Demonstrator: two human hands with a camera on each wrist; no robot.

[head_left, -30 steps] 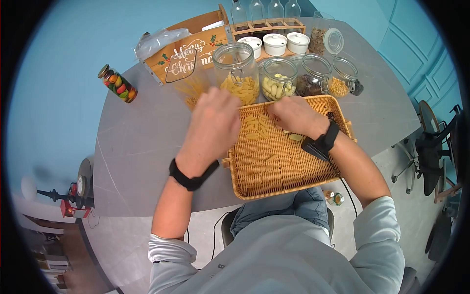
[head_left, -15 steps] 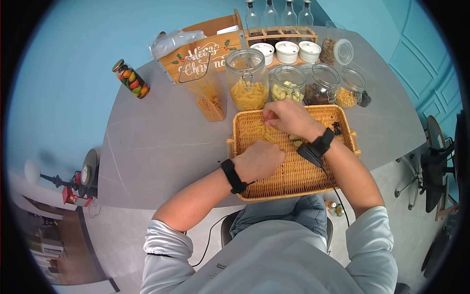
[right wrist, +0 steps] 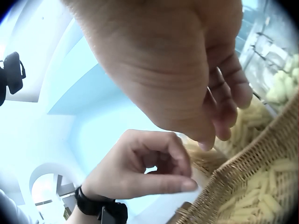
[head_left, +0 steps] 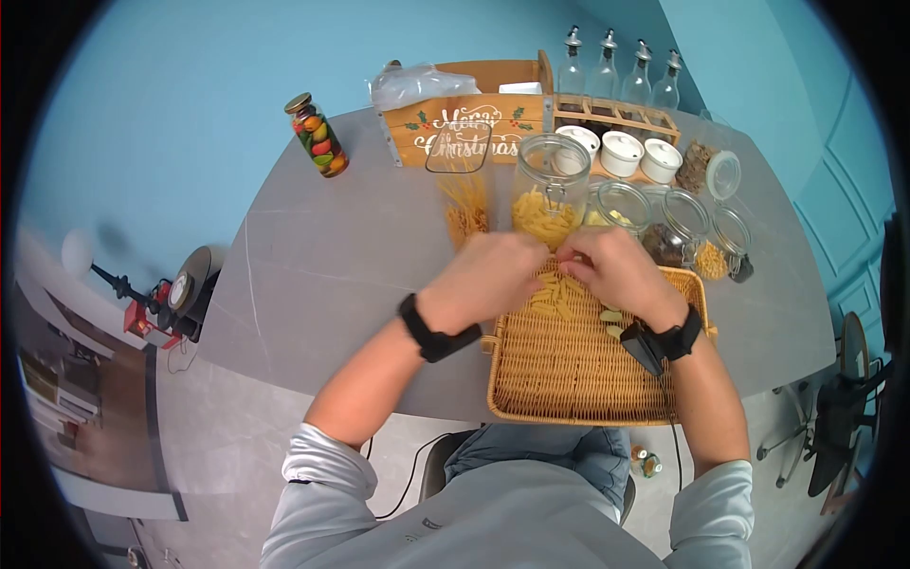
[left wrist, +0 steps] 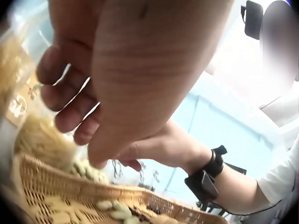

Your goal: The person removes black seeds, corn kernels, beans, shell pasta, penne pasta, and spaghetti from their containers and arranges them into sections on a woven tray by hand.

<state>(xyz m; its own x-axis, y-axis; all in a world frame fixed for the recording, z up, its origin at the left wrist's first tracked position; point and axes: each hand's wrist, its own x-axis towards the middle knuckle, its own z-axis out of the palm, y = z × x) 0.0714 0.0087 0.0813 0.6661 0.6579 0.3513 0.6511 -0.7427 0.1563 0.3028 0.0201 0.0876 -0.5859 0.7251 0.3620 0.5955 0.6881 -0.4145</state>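
Both hands are over the far-left rim of a wicker basket (head_left: 588, 379), close together above pale pasta pieces (head_left: 550, 300). The left hand (head_left: 488, 273) has loosely bent fingers; in the right wrist view a gap shows between its thumb and fingers, with nothing visible in it. The right hand (head_left: 621, 273) has its fingers loosely bent beside it, and no item shows in its grasp. Just behind the hands stands an open glass jar (head_left: 548, 194) of pasta. Pale green pieces (left wrist: 120, 211) lie in the basket, with small dark bits beside them in the left wrist view.
Smaller jars (head_left: 675, 228) stand right of the pasta jar, white lidded pots (head_left: 621, 155) and bottles behind. A tall container (head_left: 464, 204) of thin sticks is left of the pasta jar. A wooden crate (head_left: 427, 147) and colourful jar (head_left: 318, 137) stand farther back. A cable hangs from the right wrist.
The left hand dropped over the basket, then moved forward to its far rim beside the right hand. The head view has shifted, so the table items appear lower and farther right.
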